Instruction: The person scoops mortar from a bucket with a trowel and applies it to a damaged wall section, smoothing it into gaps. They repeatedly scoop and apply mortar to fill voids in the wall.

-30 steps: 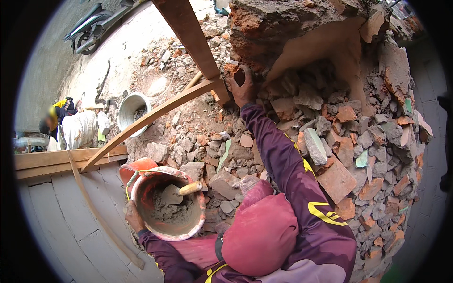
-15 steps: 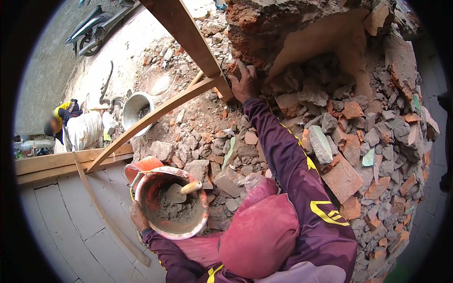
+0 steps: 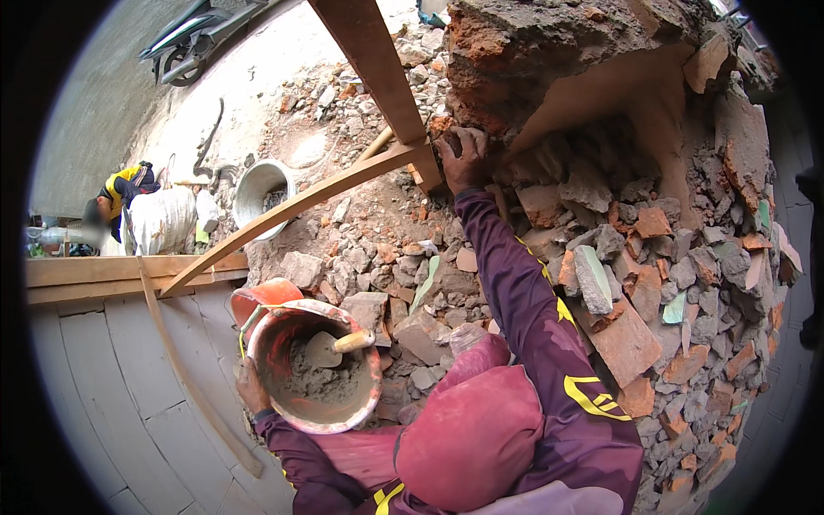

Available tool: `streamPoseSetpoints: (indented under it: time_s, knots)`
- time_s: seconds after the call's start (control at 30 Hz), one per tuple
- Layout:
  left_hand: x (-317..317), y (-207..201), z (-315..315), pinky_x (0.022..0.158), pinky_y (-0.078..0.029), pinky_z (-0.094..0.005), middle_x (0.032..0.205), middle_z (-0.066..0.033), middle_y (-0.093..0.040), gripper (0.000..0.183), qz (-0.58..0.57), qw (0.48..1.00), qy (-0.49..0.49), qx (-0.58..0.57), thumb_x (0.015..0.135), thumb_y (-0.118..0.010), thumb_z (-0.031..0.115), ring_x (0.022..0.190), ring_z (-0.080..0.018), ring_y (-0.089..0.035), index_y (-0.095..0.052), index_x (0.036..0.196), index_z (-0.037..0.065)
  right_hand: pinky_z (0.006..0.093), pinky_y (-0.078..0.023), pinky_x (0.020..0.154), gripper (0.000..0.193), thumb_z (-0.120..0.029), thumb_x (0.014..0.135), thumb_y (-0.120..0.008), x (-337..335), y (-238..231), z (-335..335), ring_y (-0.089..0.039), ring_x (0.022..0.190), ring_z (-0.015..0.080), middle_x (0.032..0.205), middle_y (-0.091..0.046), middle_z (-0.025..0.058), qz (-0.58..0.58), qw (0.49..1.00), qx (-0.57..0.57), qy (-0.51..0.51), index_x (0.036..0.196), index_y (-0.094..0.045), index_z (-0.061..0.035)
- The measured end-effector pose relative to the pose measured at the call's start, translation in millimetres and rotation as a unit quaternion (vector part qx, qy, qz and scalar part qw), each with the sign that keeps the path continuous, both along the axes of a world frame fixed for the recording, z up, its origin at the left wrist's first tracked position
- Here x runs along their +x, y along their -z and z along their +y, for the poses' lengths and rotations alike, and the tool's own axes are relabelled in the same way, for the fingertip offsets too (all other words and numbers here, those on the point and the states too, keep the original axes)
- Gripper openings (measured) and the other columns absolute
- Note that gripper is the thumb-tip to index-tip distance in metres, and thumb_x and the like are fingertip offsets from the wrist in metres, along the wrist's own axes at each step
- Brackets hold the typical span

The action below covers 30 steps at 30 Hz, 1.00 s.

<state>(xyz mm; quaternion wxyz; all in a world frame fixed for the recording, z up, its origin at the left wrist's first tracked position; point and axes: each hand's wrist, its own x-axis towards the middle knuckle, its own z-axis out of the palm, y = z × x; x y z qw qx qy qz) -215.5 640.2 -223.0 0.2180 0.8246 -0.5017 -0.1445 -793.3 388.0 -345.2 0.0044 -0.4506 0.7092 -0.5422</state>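
At lower left, my left hand (image 3: 251, 388) grips the outer side of a tilted orange bucket (image 3: 371, 396) crusted with mortar. Inside it lie wet grey mortar (image 3: 319, 384) and a trowel (image 3: 323, 349), its wooden handle resting towards the right rim. My right arm reaches far forward. There my right hand (image 3: 463, 161) is closed, fingers curled, between the timber joint and the broken masonry (image 3: 489, 86). Something dark and reddish is at its fingertips, too hidden to name. An upright timber (image 3: 373, 69) meets a slanting wooden strip (image 3: 300, 202) beside this hand.
Broken bricks and rubble (image 3: 622, 339) heap up on the right. A pale bucket (image 3: 249, 199) stands behind the slanting strip. Boards (image 3: 94, 273) edge grey paving (image 3: 112, 360) on the left. Farther off are a bent-over person (image 3: 129, 193), a white sack (image 3: 163, 230) and a motorbike (image 3: 193, 47).
The view has shifted, so the far scene sits further right. My right hand's fingers, stretched up against the masonry before, are now curled in. My left hand stays on the bucket.
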Motion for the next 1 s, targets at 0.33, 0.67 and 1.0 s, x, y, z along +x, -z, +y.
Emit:
streamPoseSetpoints:
  time_s: [0.33, 0.67, 1.0]
  knots:
    - [-12, -8, -2, 0.076, -0.048, -0.0387, 0.084, -0.0121, -0.070, 0.062, 0.000, 0.999, -0.024, 0.022, 0.101, -0.052, 0.051, 0.078, -0.0196, -0.059, -0.068, 0.102, -0.009, 0.0437, -0.046, 0.095, 0.064, -0.008, 0.080, -0.073, 3, -22, 21, -0.051, 0.112, 0.0384, 0.119, -0.047, 0.0205, 0.032, 0.992, 0.090, -0.083, 0.141, -0.053, -0.0114]
    - [-1, 5, 1, 0.069, -0.044, -0.0383, 0.078, -0.0127, -0.064, 0.060, -0.014, 0.999, 0.011, -0.030, 0.104, -0.047, 0.046, 0.071, -0.0191, -0.052, -0.064, 0.096, -0.011, 0.0480, -0.049, 0.088, 0.073, -0.013, 0.077, -0.068, 0, -45, 14, -0.055, 0.104, 0.0401, 0.113, -0.046, 0.0210, 0.106, 0.966, 0.227, -0.069, 0.147, -0.045, -0.0121]
    - [29, 18, 9, 0.080, -0.048, -0.0335, 0.095, -0.0103, -0.070, 0.064, 0.021, 0.999, -0.025, 0.024, 0.102, -0.049, 0.052, 0.087, -0.0182, -0.061, -0.068, 0.111, -0.009, 0.0491, -0.051, 0.084, 0.066, -0.009, 0.083, -0.066, -4, -49, 4, -0.057, 0.101, 0.0443, 0.117, -0.046, 0.0258, 0.133, 0.946, 0.279, -0.093, 0.145, -0.044, -0.0088]
